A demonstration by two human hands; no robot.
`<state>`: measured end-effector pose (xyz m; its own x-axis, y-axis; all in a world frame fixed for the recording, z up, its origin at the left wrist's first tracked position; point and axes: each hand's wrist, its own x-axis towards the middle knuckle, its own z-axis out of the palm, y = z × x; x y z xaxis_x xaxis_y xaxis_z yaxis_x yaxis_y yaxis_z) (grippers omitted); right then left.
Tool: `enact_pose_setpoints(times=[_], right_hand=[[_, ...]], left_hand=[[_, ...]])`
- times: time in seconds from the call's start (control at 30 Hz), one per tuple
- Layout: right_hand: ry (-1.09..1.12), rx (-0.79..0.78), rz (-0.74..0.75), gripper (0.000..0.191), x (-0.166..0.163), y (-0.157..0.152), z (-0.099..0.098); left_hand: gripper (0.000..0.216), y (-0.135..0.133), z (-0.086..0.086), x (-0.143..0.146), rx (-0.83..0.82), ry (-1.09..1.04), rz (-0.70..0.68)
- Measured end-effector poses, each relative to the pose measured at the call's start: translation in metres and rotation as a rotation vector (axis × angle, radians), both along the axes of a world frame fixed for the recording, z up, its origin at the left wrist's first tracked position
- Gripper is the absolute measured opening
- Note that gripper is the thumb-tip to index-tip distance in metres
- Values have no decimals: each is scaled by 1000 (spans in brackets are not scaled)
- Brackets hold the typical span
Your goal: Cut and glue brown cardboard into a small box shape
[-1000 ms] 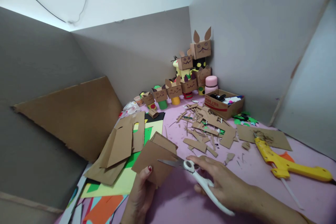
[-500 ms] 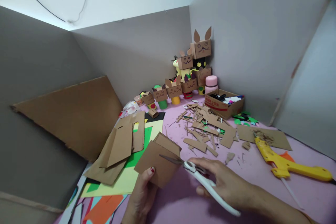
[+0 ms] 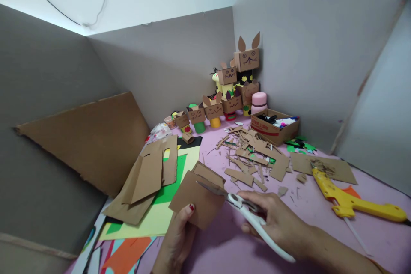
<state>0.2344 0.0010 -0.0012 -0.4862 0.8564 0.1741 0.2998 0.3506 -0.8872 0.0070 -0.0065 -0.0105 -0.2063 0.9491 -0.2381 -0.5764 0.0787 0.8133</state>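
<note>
Left fingers (image 3: pixel 189 210) clasping cardboard (image 3: pixel 199 206), right fingers (image 3: pixel 257 199) gripping white-handled scissors (image 3: pixel 258 224); one blade (image 3: pixel 209 187) across the cardboard

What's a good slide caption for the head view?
Right hand holds white-handled scissors, one blade across a cardboard piece in the left hand; boxy cardboard animals stand behind.
</note>
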Motion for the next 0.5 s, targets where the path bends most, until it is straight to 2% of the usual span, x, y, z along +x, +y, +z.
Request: enact_pose_setpoints(times=[0.17, 0.5], right_hand=[[-25, 30, -19, 14, 1, -1, 4], [-69, 68, -48, 16, -1, -3, -1]], left_hand=[[77, 0, -3, 1, 22, -24, 4], [70, 2, -8, -1, 3, -84, 11]])
